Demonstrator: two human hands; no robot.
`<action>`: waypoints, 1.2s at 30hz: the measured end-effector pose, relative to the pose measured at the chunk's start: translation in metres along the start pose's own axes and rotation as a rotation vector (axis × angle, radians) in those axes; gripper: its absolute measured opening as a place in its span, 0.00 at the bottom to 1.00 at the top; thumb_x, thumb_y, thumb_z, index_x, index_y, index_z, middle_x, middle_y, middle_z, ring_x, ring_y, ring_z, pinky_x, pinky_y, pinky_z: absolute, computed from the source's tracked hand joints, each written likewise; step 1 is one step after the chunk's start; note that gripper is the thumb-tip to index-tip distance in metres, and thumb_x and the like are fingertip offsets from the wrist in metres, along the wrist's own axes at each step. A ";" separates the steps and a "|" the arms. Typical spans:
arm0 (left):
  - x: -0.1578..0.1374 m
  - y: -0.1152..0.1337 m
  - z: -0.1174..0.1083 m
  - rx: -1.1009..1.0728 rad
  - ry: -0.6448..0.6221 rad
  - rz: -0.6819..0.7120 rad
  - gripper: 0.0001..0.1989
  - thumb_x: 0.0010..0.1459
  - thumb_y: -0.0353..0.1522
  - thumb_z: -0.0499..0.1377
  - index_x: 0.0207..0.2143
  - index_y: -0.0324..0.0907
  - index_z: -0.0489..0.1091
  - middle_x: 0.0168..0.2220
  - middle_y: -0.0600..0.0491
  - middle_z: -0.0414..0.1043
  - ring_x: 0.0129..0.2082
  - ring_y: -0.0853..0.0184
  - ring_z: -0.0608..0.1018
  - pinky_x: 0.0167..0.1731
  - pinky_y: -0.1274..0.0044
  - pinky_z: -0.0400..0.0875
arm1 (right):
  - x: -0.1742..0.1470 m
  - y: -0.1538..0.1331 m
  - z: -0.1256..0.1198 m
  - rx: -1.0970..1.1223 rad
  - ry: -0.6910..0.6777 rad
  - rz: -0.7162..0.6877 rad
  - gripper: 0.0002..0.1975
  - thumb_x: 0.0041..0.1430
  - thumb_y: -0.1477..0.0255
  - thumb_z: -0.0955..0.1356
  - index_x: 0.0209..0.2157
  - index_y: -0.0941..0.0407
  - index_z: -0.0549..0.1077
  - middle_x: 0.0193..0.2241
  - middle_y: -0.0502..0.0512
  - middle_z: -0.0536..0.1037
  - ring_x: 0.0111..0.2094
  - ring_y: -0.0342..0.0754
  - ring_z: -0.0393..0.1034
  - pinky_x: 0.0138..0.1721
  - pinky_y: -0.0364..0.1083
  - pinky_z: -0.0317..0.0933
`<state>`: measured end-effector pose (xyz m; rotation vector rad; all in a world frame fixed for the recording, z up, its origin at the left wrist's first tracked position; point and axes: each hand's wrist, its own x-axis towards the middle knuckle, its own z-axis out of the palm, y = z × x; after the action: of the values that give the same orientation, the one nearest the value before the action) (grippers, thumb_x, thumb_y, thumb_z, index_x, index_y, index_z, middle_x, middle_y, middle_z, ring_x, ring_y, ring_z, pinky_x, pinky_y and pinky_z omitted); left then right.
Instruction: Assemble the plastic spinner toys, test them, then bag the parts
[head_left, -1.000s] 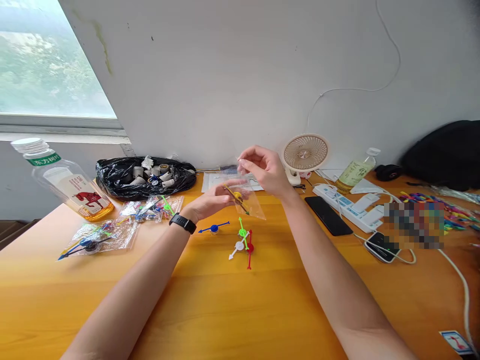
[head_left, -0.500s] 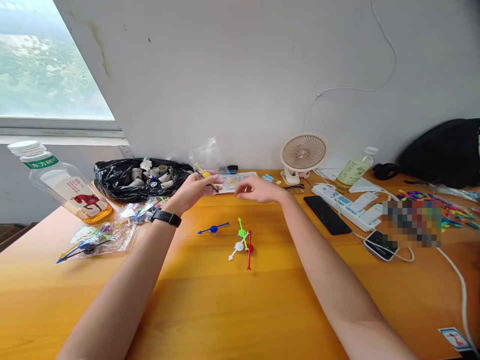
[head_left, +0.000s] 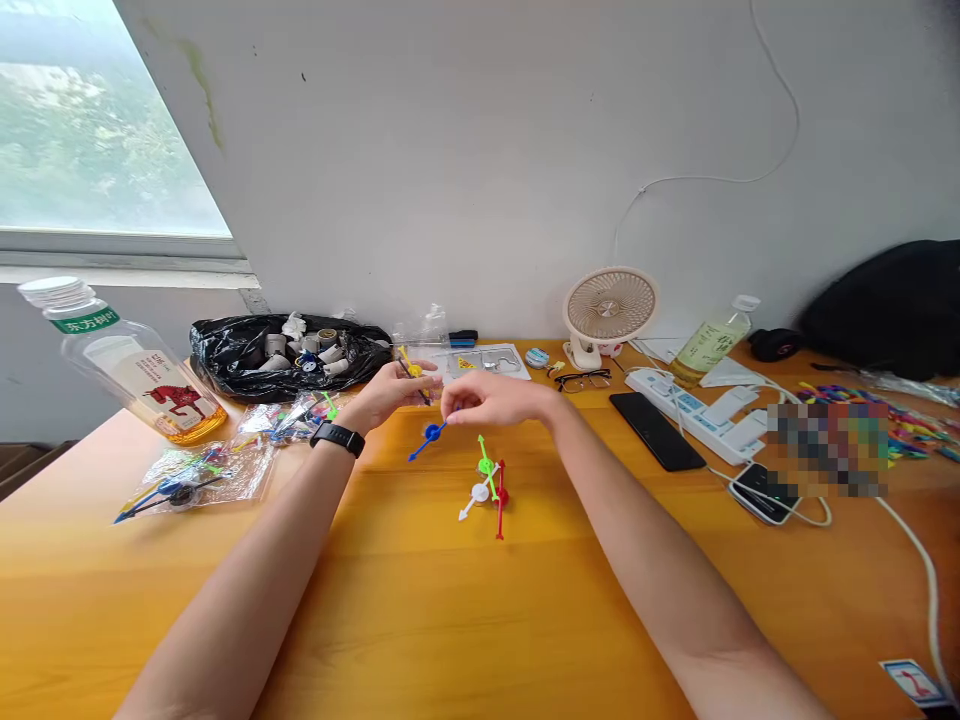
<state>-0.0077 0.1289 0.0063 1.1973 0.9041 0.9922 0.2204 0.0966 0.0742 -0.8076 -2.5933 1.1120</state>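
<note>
My right hand (head_left: 491, 400) pinches one end of a blue arrow spinner (head_left: 432, 433), its arrowhead pointing down and left. Just to the left, my left hand (head_left: 394, 395) is closed on a yellow arrow spinner (head_left: 414, 370) with a dark arrow beside it; the fingers partly cover both. Closer to me on the wooden table lie three more spinners in a loose cluster: a green arrow spinner (head_left: 486, 467), a white arrow spinner (head_left: 478, 493) and a red arrow spinner (head_left: 501, 497). The green and red arrows overlap partly.
At left are clear bags of spinners (head_left: 187, 480), a large bottle (head_left: 142, 370) and a black plastic bag (head_left: 225, 360). Behind my hands lies a printed sheet (head_left: 487, 362). Rightward stand a fan (head_left: 611, 305), glasses (head_left: 583, 381), a black phone (head_left: 656, 431) and a power strip (head_left: 697, 415).
My right hand has come left and down and taken hold of the blue spinner, lifting and tilting it. My left hand keeps its hold, slightly lower.
</note>
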 end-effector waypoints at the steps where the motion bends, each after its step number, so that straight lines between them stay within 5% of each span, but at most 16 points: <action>1: -0.001 -0.001 0.000 0.052 -0.043 0.000 0.28 0.48 0.36 0.78 0.48 0.36 0.75 0.35 0.47 0.82 0.32 0.65 0.84 0.33 0.77 0.79 | -0.006 -0.006 -0.008 0.028 0.076 -0.027 0.05 0.62 0.71 0.70 0.37 0.58 0.78 0.34 0.52 0.79 0.34 0.44 0.70 0.35 0.42 0.62; 7: -0.005 -0.003 0.007 0.224 -0.240 0.025 0.27 0.50 0.39 0.77 0.48 0.37 0.76 0.33 0.46 0.82 0.31 0.63 0.84 0.33 0.75 0.78 | -0.032 -0.026 -0.043 0.053 0.868 -0.116 0.10 0.63 0.64 0.71 0.39 0.56 0.77 0.37 0.55 0.79 0.38 0.47 0.72 0.40 0.45 0.67; 10: -0.006 0.001 0.014 0.265 -0.290 0.039 0.26 0.50 0.39 0.77 0.48 0.37 0.76 0.31 0.46 0.82 0.31 0.62 0.83 0.33 0.74 0.79 | -0.034 -0.026 -0.047 0.008 1.054 -0.137 0.10 0.64 0.64 0.71 0.40 0.56 0.77 0.38 0.56 0.80 0.38 0.48 0.74 0.41 0.47 0.69; 24: -0.017 0.021 0.039 0.342 -0.353 0.069 0.25 0.51 0.39 0.76 0.48 0.39 0.77 0.34 0.48 0.82 0.32 0.63 0.83 0.33 0.74 0.78 | -0.022 -0.029 -0.029 -0.444 0.737 -0.028 0.18 0.70 0.75 0.62 0.54 0.55 0.78 0.44 0.60 0.82 0.48 0.56 0.70 0.53 0.54 0.62; 29: -0.017 0.018 0.038 0.270 -0.366 0.061 0.25 0.53 0.39 0.75 0.50 0.39 0.77 0.35 0.46 0.82 0.33 0.61 0.84 0.35 0.72 0.79 | -0.025 -0.029 -0.032 -0.472 0.841 -0.058 0.16 0.70 0.74 0.62 0.53 0.53 0.77 0.44 0.59 0.80 0.49 0.57 0.69 0.54 0.54 0.60; 34: -0.008 0.017 0.023 -0.146 -0.114 0.242 0.21 0.55 0.39 0.74 0.48 0.40 0.76 0.35 0.50 0.82 0.33 0.64 0.84 0.37 0.73 0.80 | -0.033 -0.028 -0.040 -0.383 0.941 -0.022 0.10 0.67 0.72 0.64 0.43 0.55 0.77 0.40 0.57 0.80 0.39 0.52 0.71 0.41 0.49 0.62; 36: -0.005 0.018 0.018 -0.330 0.011 0.243 0.20 0.56 0.38 0.73 0.48 0.41 0.75 0.39 0.49 0.82 0.36 0.64 0.84 0.41 0.71 0.81 | -0.035 -0.024 -0.041 -0.336 0.879 0.057 0.08 0.66 0.72 0.65 0.40 0.56 0.77 0.35 0.55 0.80 0.34 0.49 0.69 0.36 0.47 0.60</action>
<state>0.0057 0.1203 0.0267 1.0343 0.5819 1.2894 0.2560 0.0886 0.1209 -1.1185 -1.9969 0.2021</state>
